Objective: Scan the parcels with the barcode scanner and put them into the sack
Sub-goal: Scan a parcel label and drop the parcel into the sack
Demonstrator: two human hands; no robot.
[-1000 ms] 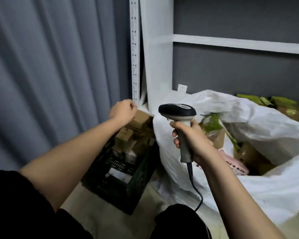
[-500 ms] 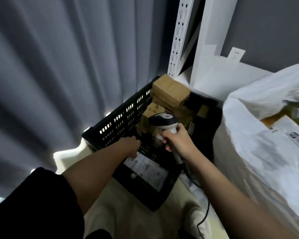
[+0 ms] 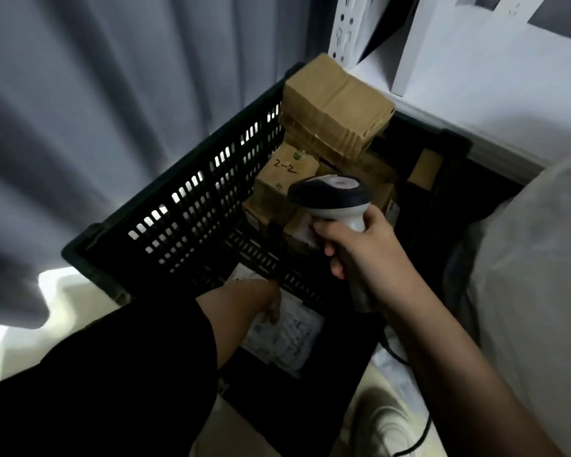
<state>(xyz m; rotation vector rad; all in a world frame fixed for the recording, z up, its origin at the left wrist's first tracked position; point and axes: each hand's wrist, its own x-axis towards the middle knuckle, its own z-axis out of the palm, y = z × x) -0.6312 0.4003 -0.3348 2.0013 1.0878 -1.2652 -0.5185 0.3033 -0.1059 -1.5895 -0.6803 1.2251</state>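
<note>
A black slotted plastic crate stands on the floor with several brown cardboard parcels piled at its far end. Near its front lies a flat parcel with a white printed label. My left hand reaches down into the crate and its fingers rest on that parcel; whether it grips is hidden. My right hand is shut on the handle of the barcode scanner, which hangs above the boxes with its dark head pointing left. The white sack fills the right edge.
Grey curtains hang to the left behind the crate. A white metal shelf upright and a white shelf board stand behind the crate. The scanner's cable trails down between crate and sack. The floor is pale.
The view has tilted down and closed in on the crate. My left hand has gone deeper, from the crate's middle onto the labelled flat parcel. The scanner has stayed over the boxes.
</note>
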